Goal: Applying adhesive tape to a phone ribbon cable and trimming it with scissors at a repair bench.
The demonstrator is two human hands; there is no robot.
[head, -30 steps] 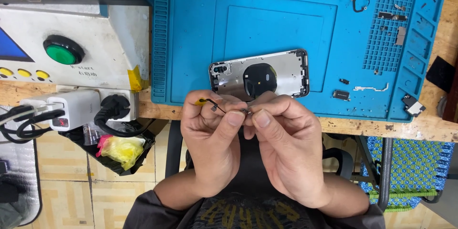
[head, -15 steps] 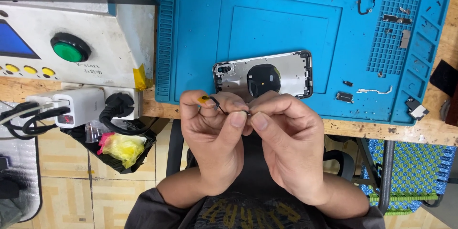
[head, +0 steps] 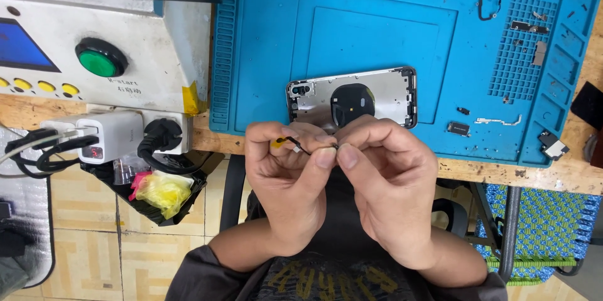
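Blue repair mat [head: 377,31] on wooden bench [head: 565,178], tiled floor below, opened phone housing [head: 352,97] on mat, left hand [head: 289,175] and right hand [head: 386,182] pinching thin flex cable [head: 298,145] just off the near edge, black tray [head: 157,197] holding yellow bag [head: 163,189].

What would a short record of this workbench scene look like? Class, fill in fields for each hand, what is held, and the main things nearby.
Left hand: pinches one end of a small thin flex part with a yellow bit
Right hand: fingertips pinch the other end, touching the left thumb
Hands' place: at the near bench edge, above the lap
Phone housing: open, lying flat on the blue mat, just beyond the hands
Small loose parts: scattered on the mat's right side
Machine with green button: left of the mat
Power strip: below the machine
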